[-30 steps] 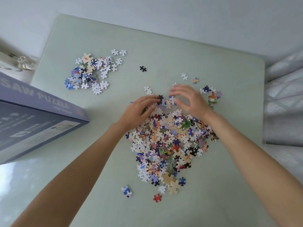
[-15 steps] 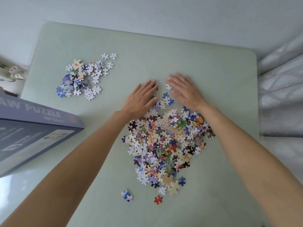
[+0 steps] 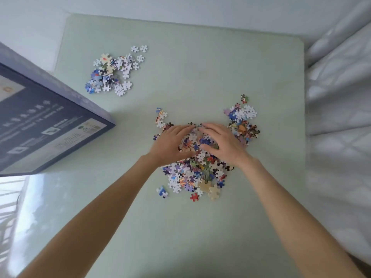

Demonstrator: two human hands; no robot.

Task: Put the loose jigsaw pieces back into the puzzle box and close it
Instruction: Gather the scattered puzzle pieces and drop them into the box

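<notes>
While both hands lay cupped on the main pile of jigsaw pieces (image 3: 197, 169), left hand (image 3: 170, 144) and right hand (image 3: 220, 144) fingertips met at 12 o'clock, fingers loosely curved, grasping nothing; puzzle box (image 3: 46, 125) at 9 o'clock.

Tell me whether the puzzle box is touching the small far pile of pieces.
Apart. The head view shows bare table between the puzzle box and the small far pile.

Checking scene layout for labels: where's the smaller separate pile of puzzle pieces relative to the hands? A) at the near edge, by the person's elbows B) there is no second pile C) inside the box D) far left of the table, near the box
D: the small pile lies on the table's far left, near the puzzle box, apart from the main pile under the left hand and right hand.
</notes>
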